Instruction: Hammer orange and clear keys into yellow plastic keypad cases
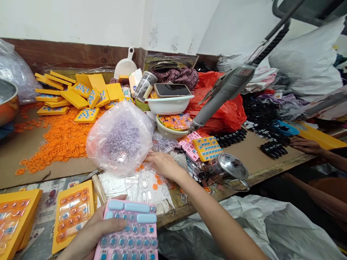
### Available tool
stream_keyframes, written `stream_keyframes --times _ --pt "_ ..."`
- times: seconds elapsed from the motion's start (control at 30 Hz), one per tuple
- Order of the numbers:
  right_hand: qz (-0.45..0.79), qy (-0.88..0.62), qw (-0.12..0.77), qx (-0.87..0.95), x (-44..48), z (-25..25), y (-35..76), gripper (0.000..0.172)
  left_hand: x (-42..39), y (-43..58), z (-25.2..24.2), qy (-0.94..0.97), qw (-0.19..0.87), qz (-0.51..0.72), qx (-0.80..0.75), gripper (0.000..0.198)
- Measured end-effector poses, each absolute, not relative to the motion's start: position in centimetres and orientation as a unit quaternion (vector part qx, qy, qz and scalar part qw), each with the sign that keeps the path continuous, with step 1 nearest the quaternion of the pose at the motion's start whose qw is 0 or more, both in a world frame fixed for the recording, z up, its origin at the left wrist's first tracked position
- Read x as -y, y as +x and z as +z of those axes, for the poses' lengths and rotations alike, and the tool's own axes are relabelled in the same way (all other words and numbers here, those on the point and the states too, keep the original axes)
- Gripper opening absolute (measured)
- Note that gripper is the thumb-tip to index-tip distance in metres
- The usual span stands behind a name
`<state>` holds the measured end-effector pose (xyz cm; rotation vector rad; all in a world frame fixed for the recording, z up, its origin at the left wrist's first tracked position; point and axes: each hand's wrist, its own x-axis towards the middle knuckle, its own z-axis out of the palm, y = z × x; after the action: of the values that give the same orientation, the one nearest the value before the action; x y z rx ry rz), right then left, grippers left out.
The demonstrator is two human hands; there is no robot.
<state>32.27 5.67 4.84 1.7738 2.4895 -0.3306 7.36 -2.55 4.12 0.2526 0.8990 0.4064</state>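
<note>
My left hand (101,225) grips a pink key panel (130,231) at the bottom, thumb across its top face. Light blue bars and clear round caps over blue pieces sit in rows on it. My right hand (162,164) reaches to the right side of an open plastic bag (93,148) filled with small clear pieces (120,139). Its fingers are drawn together at the bag's lower edge; whatever is between the fingertips is hidden. Just below that hand lie loose clear bars (145,180) and a few orange rings (155,186).
Orange rings (65,139) and stacked yellow panels (99,83) cover the back left. Yellow panels with orange caps (73,209) lie front left. A grey clamp arm (225,94) slants over bowls (170,104). A lidded metal pot (233,166) stands right, near another person's hand (306,144).
</note>
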Motion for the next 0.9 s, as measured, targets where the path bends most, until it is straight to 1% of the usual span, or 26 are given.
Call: stream_keyframes --times 0.07,0.13,0.17,0.23,0.3,0.37,0.47,0.6,0.67,0.77,0.9 --pt "-0.095 0.572 0.013 -0.814 -6.7 5.6 31.6 0.033 0.9 8.8 4.0 0.164 0.877 0.182 -0.412 0.099" --pt "-0.089 0.569 0.002 -0.818 -7.9 6.3 31.2 0.031 -1.4 10.3 3.9 0.224 0.877 0.182 -0.383 0.093" --pt "-0.088 0.568 -0.001 -0.818 -8.6 6.7 31.3 0.028 -2.7 10.9 4.0 0.253 0.875 0.183 -0.37 0.085" --pt "-0.081 0.577 -0.007 -0.813 -9.6 7.6 32.4 0.022 -5.3 11.4 4.1 0.294 0.87 0.184 -0.35 0.062" --pt "-0.059 0.609 -0.013 -0.791 -10.3 8.3 34.4 0.023 -7.5 11.1 4.3 0.296 0.871 0.185 -0.346 0.041" --pt "-0.028 0.659 -0.011 -0.752 -10.7 8.5 36.4 0.026 -9.2 10.3 4.4 0.265 0.877 0.189 -0.354 0.031" --pt "0.001 0.708 0.012 -0.706 -10.5 7.4 37.8 0.027 -10.8 9.3 4.4 0.215 0.883 0.202 -0.365 0.027" --pt "0.001 0.692 0.029 -0.721 -9.3 5.1 37.5 0.025 -11.8 8.9 4.2 0.208 0.874 0.224 -0.377 0.025" --pt "0.0 0.683 0.019 -0.73 -8.8 4.5 37.4 0.021 -12.0 9.0 4.1 0.214 0.869 0.225 -0.386 0.024" --pt "-0.002 0.68 -0.015 -0.733 -8.2 4.5 38.2 0.016 -12.2 9.1 4.2 0.233 0.854 0.241 -0.398 0.029" --pt "0.008 0.691 -0.062 -0.72 -7.4 5.2 40.1 0.023 -12.4 9.1 4.2 0.245 0.845 0.255 -0.4 0.035"
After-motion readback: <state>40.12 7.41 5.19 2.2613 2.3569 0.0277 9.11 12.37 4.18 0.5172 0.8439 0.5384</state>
